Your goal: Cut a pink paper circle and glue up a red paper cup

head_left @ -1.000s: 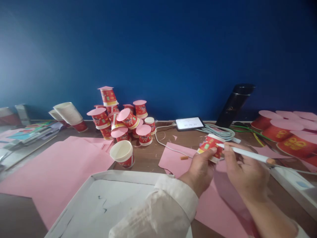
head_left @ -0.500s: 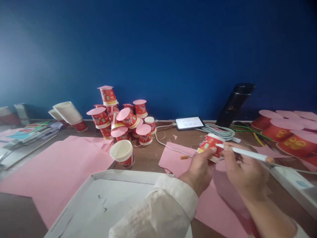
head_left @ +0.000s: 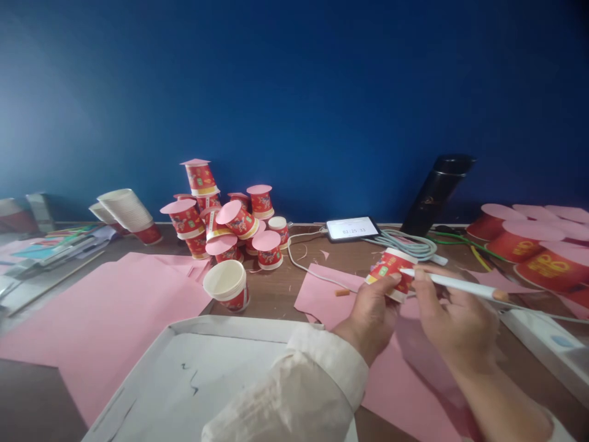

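My left hand [head_left: 372,314] grips a small red paper cup [head_left: 389,267] turned mouth down on a pink paper sheet [head_left: 322,294]. My right hand [head_left: 453,320] pinches a white pencil [head_left: 453,285] whose tip touches the cup's side near its rim. The pencil's eraser end points right. Both hands hover over the pink sheet at the right of the wooden table [head_left: 271,291].
A pile of red cups with pink lids [head_left: 225,215] stands at the back, an open cup [head_left: 229,285] before it. A white tray [head_left: 193,368] lies near me. A phone [head_left: 352,228], cables [head_left: 405,242], a black bottle [head_left: 435,193] and larger red cups [head_left: 529,245] sit at right.
The pencil tip has crept slightly left along the cup. Everything else stays as it was.
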`<state>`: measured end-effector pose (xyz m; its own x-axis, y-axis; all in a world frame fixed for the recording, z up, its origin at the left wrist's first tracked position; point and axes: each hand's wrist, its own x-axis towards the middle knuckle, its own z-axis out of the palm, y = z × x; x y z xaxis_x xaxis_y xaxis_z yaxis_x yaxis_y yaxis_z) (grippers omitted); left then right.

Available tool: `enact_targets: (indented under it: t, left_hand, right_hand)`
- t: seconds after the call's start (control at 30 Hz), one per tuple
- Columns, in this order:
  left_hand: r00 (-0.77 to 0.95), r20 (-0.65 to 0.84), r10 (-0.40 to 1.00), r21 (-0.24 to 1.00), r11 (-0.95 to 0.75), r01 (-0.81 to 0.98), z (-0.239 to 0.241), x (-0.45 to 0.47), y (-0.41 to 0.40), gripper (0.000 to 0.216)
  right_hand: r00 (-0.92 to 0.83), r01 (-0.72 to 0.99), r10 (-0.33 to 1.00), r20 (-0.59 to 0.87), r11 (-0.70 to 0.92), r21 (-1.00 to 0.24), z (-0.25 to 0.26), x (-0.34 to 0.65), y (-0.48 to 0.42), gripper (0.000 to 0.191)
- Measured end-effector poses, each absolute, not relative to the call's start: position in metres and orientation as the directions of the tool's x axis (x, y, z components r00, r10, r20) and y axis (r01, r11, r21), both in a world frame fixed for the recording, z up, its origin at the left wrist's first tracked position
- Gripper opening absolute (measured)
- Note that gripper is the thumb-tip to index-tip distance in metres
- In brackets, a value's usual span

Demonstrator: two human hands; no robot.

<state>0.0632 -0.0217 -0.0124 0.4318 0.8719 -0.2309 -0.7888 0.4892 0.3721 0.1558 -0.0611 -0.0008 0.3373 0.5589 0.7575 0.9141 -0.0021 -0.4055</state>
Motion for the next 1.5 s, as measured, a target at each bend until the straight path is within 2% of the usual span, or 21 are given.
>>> enact_targets:
  t: [0.47,0.6,0.7,0.77,1.0,1.33,1.5]
  left_hand:
    - [0.43,-0.271,0.861,0.359,0.505,-0.785,-0.007,0.062,-0.023,0.018]
    - [0.442,-0.279,0.853,0.301,0.514,-0.803,-0.01,0.063,-0.021,0.017]
    - [0.441,-0.307,0.844,0.281,0.523,-0.805,-0.014,0.065,-0.019,0.021]
    - [0.446,-0.336,0.83,0.275,0.539,-0.796,-0.015,0.066,-0.018,0.021]
    - [0.464,-0.33,0.822,0.298,0.557,-0.775,-0.015,0.065,-0.02,0.022]
    - [0.456,-0.362,0.813,0.338,0.571,-0.748,-0.009,0.062,-0.022,0.021]
    - [0.463,-0.316,0.828,0.346,0.555,-0.756,-0.009,0.061,-0.023,0.019]
  right_hand:
    - [0.318,0.921,0.533,0.784,0.023,-0.389,-0.003,0.156,-0.059,0.035]
    - [0.378,0.882,0.526,0.762,0.046,-0.47,-0.002,0.156,-0.062,0.037]
    - [0.475,0.829,0.505,0.721,0.017,-0.559,0.002,0.159,-0.065,0.041]
    - [0.502,0.82,0.491,0.712,-0.009,-0.572,0.005,0.161,-0.065,0.042]
    - [0.488,0.818,0.527,0.696,0.001,-0.575,0.008,0.162,-0.063,0.044]
    - [0.459,0.844,0.513,0.726,0.005,-0.537,0.005,0.161,-0.062,0.041]
    - [0.429,0.866,0.488,0.76,0.017,-0.499,0.002,0.163,-0.061,0.041]
